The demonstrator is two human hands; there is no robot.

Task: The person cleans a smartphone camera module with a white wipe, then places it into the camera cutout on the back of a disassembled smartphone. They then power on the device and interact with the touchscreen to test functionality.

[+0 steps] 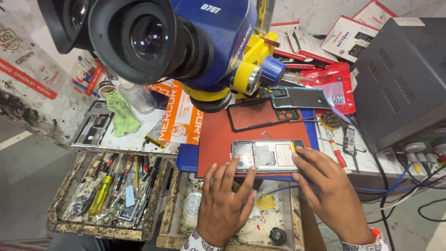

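While both hands steady it from the near edge, an opened smartphone [268, 156] lies back-up on a red work mat [218, 139], seen from the head camera I am watching through. My reading: the back cover is already off, since the silvery inner frame, a grey shielding patch and a white-and-red labelled battery are bare; whatever refitting or closing remains is not yet done.

The left hand [225, 202] rests flat with fingers spread, fingertips [239, 160] pressing the phone's left end near the camera cluster. The right hand [332, 195] is likewise spread, thumb and forefinger bracing the right end; neither hand pinches a tool.

Just beyond the phone, on the same mat, lie a dark translucent soft case [260, 114] and a matte grey back panel [299, 98] with a camera cut-out, touching at one corner. A glossy blue-and-yellow microscope [186, 42] with black rubber eyepieces looms overhead.

To the left, a worn wooden drawer [109, 190] holds screwdrivers and scraps; a crumpled green cloth [121, 114] sits on the scuffed white bench above it. A grey metal box [399, 74] with vent slots stands at right, cables trailing below it.
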